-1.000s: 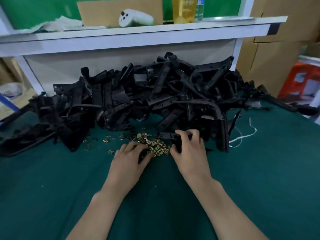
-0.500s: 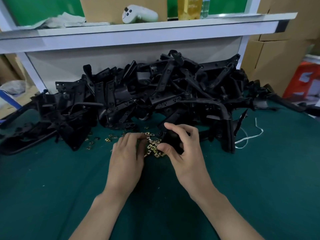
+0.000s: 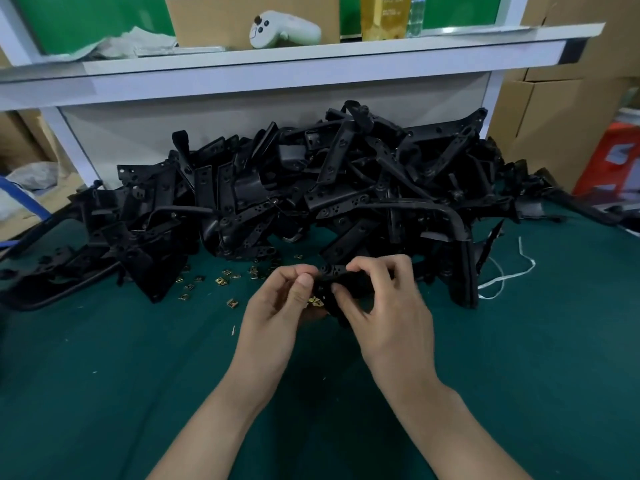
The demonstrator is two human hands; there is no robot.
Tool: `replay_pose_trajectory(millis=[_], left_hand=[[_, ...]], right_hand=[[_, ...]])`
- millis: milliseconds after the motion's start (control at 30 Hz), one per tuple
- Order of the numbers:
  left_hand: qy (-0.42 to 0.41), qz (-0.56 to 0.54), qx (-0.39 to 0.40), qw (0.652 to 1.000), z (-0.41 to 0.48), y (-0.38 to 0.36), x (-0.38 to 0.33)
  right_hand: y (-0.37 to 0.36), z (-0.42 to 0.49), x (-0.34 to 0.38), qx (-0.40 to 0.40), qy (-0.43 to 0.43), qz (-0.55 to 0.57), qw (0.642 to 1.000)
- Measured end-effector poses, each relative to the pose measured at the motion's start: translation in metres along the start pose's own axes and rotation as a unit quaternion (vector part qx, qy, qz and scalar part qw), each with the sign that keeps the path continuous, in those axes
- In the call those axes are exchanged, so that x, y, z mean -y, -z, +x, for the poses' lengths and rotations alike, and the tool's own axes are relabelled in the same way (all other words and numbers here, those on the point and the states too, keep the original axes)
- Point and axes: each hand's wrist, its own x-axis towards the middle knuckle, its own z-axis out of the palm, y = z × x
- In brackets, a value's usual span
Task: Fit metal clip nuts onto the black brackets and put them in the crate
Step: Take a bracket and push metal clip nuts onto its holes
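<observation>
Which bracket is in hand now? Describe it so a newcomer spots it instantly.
On the green table, a pile of black brackets sits below the white shelf. At its near edge, the right hand grips one bracket; the left hand holds brass clip nuts beside it. Only this bracket is in hands.
</observation>
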Motion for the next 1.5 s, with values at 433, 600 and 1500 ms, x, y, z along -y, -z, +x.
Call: replay_pose_trajectory(millis=[433,600,1500], left_hand=[[0.140,-0.148,0.028,0.979,0.004,0.010,-0.007],[0.136,-0.108,0.035,0.984,0.002,0.008,-0.006],[0.134,-0.112,0.013,0.985,0.004,0.007,-0.010]], right_hand=[[0.017,0.012,-0.016,-0.047,0.071,0.078,0.993],[0.013,0.011,-0.012,0.003,0.079,0.039,0.996],[0.020,0.016,-0.016,-0.083,0.100,0.059,0.990]])
